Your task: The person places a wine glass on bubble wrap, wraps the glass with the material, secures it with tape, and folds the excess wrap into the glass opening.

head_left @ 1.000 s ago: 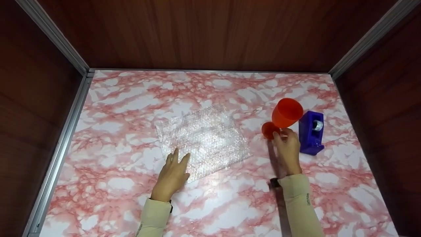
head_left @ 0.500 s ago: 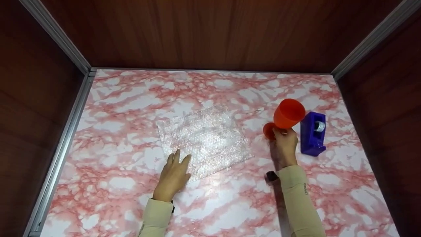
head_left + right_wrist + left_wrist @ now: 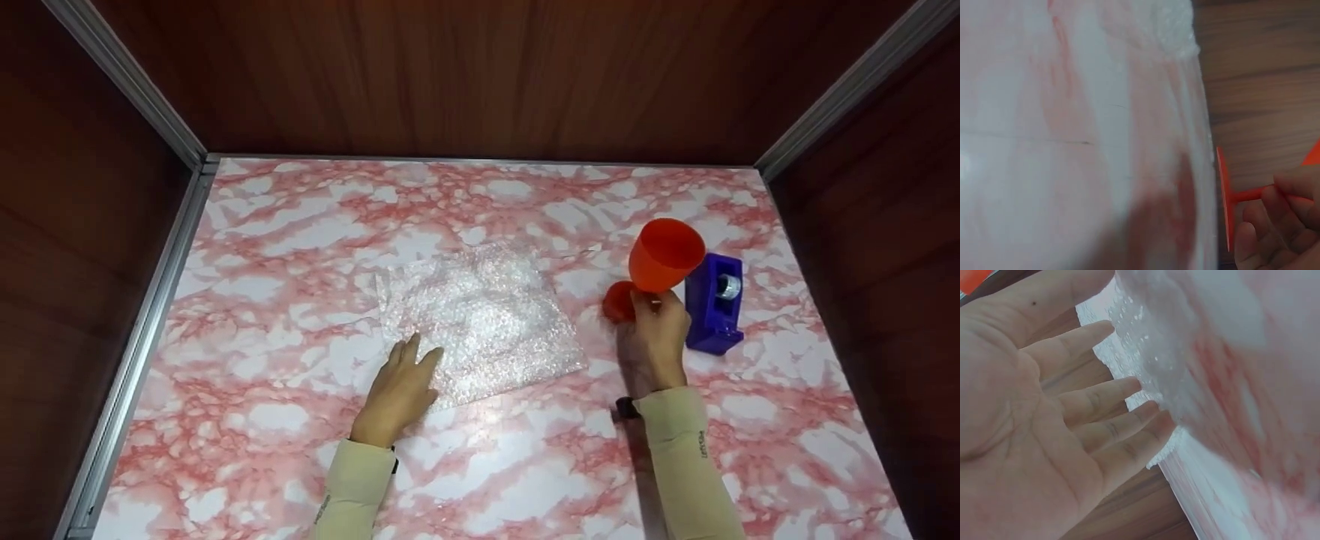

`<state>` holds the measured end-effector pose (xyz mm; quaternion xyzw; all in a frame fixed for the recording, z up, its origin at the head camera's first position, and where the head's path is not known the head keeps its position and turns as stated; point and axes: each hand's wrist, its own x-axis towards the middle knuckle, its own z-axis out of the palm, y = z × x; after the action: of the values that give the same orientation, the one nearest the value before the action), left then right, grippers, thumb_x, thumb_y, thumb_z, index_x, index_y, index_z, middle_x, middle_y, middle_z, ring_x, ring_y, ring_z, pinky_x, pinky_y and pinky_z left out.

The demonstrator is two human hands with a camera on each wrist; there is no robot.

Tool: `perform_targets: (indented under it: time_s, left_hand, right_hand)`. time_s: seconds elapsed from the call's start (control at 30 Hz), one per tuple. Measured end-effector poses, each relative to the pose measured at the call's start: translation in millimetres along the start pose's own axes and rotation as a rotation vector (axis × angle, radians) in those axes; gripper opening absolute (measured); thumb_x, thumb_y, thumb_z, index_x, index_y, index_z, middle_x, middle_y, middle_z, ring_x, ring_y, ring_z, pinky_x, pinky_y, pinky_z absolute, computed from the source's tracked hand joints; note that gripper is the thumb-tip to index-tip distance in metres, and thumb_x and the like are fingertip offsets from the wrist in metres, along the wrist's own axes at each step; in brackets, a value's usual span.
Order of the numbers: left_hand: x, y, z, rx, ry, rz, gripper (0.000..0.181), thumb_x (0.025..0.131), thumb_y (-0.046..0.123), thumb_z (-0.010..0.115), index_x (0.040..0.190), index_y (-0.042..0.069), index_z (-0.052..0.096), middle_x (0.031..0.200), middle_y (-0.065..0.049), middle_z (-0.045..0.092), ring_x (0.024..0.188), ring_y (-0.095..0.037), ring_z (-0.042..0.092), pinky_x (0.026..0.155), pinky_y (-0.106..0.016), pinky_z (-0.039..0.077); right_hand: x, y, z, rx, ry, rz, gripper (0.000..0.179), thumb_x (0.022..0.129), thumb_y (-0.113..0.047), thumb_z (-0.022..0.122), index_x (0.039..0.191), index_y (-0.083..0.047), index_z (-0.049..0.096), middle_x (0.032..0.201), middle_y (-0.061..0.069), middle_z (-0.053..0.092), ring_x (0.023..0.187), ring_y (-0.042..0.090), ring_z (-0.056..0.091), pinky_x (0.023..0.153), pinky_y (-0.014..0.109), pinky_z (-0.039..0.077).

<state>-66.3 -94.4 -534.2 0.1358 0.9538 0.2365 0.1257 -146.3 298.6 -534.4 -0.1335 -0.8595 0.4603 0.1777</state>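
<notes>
A red plastic goblet [image 3: 663,255] stands right of centre in the head view, its bowl opening toward the camera. My right hand [image 3: 660,337] pinches its thin stem [image 3: 1249,194] between thumb and fingers. The goblet's round base [image 3: 1225,202] is close to the tabletop; whether it touches cannot be told. A sheet of clear bubble wrap [image 3: 487,315] lies flat in the middle. My left hand [image 3: 400,390] rests on its lower left edge, fingers straight and spread. In the left wrist view the palm and fingers [image 3: 1100,396] show, the fingertips at the wrap.
A purple tape dispenser [image 3: 705,315] with a roll of tape stands just right of the goblet and right hand. The red-and-white marbled tabletop [image 3: 285,225] is bounded by dark wood panels [image 3: 480,82] at the back and sides, with metal rails along the edges.
The bubble wrap has slid slightly right, along with my left hand. My right hand and the goblet have shifted a little right. The tape dispenser stays put.
</notes>
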Motion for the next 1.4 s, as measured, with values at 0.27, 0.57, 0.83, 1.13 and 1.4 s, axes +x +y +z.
perform_targets:
  time_s: [0.27,0.57,0.83,1.13,1.4]
  left_hand:
    - [13.5,7.9,-1.6,-0.017,-0.046,0.034,0.062,0.088,0.009,0.077,0.145,0.008,0.052,0.156,-0.029,0.028,0.142,-0.050,0.025,0.112,-0.055,0.030]
    - [27.5,20.3,1.9,-0.007,-0.132,0.042,0.062,0.092,0.007,0.070,0.149,0.012,0.048,0.160,-0.024,0.023,0.146,-0.045,0.018,0.116,-0.052,0.023]
    - [32.7,28.7,5.4,-0.006,-0.143,0.110,0.064,0.089,0.003,0.071,0.148,0.012,0.048,0.160,-0.024,0.023,0.146,-0.046,0.019,0.115,-0.053,0.024]
    - [32.2,30.6,4.2,-0.020,-0.140,0.138,0.061,0.092,0.005,0.069,0.148,0.010,0.048,0.160,-0.023,0.025,0.146,-0.043,0.020,0.115,-0.052,0.026]
    - [28.3,27.7,-1.7,-0.049,-0.009,0.194,0.047,0.094,0.002,0.058,0.141,0.002,0.055,0.156,-0.020,0.035,0.145,-0.039,0.028,0.115,-0.045,0.028]
  right_hand:
    - [-16.3,-14,-19,-0.041,0.054,-0.199,0.014,0.093,-0.007,0.069,0.101,0.004,0.070,0.091,0.020,0.068,0.081,0.031,0.063,0.072,0.029,0.046]
    - [-35.5,-27,-33,-0.034,0.102,-0.307,0.009,0.091,-0.003,0.071,0.093,0.005,0.068,0.083,0.019,0.066,0.073,0.029,0.062,0.066,0.011,0.043]
    - [-48.2,-31,-39,-0.012,0.105,-0.363,0.010,0.089,0.002,0.071,0.096,0.007,0.067,0.080,0.018,0.065,0.068,0.028,0.059,0.063,0.011,0.043]
    - [-51.1,-38,-41,-0.016,0.073,-0.398,0.006,0.090,0.004,0.069,0.096,0.005,0.068,0.083,0.017,0.066,0.069,0.024,0.060,0.060,0.014,0.042]
    - [-58.0,-53,-40,-0.036,0.016,-0.395,0.006,0.089,-0.001,0.072,0.094,0.001,0.070,0.083,0.013,0.067,0.070,0.019,0.057,0.061,0.017,0.042]
